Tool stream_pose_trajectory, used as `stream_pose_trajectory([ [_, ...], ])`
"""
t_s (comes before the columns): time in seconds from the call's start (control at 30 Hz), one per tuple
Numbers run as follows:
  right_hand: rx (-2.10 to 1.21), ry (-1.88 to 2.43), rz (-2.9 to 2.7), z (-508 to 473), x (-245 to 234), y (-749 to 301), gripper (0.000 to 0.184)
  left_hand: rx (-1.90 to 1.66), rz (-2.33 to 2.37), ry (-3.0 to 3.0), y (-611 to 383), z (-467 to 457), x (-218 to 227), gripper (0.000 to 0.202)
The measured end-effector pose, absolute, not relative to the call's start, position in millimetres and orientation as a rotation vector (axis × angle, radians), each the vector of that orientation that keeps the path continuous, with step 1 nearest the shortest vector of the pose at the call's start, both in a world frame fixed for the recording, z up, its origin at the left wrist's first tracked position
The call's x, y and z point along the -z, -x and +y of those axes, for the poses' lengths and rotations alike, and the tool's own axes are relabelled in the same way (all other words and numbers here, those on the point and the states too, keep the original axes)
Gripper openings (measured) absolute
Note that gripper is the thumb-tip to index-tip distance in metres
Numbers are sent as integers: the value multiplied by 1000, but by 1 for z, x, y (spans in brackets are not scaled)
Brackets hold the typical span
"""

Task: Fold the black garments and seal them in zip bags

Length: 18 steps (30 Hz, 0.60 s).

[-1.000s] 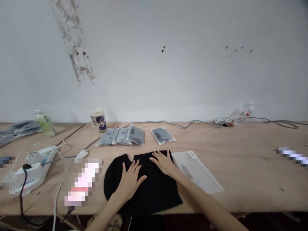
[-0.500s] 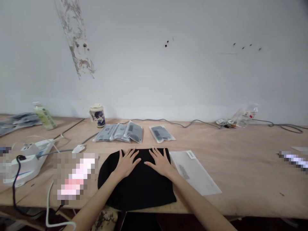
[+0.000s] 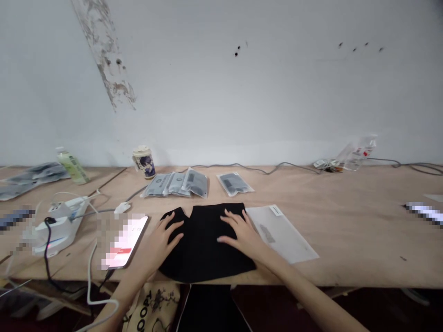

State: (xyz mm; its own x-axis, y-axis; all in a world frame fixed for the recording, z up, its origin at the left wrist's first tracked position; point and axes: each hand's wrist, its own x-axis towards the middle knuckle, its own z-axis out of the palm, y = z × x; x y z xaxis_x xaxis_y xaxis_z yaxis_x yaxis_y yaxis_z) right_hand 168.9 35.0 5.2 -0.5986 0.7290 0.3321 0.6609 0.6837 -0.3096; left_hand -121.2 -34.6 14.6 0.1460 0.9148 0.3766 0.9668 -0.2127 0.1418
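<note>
A black cloth garment (image 3: 209,246) lies flat near the table's front edge, with a small notch in its far edge toward the left. My left hand (image 3: 162,242) rests at the garment's left side, fingers spread. On its right part lies my right hand (image 3: 242,233), palm down with the fingers apart. Just right of the garment is a frosted plastic bag (image 3: 285,237) with a white label at its far end; my right forearm passes close to its near left side.
Several packed grey bags (image 3: 178,184) and a separate one (image 3: 235,183) lie behind the garment. A paper cup (image 3: 144,163) and a green bottle (image 3: 72,167) stand at the back left. Left of my hand are a lit phone (image 3: 128,240), a power strip (image 3: 65,230) and loose cables.
My left hand has slid left toward the garment's edge, whose left side is drawn in and now shows a notch. My right hand stays on the cloth. The camera view has shifted slightly.
</note>
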Motion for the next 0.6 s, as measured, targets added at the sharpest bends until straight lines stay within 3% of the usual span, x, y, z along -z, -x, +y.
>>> stream_pose_trajectory([
  [0.17, -476, 960, -2561, -28, 6, -226, 50, 546, -1736, 2368, 163, -99, -5, 45],
  [0.43, -346, 973, -2512, -42, 36, -253, 26, 526, -1687, 2412, 168, -113, -1, 26],
  [0.6, -342, 985, -2479, -45, 39, -250, 22, 524, -1669, 2455, 151, -115, -15, 25],
])
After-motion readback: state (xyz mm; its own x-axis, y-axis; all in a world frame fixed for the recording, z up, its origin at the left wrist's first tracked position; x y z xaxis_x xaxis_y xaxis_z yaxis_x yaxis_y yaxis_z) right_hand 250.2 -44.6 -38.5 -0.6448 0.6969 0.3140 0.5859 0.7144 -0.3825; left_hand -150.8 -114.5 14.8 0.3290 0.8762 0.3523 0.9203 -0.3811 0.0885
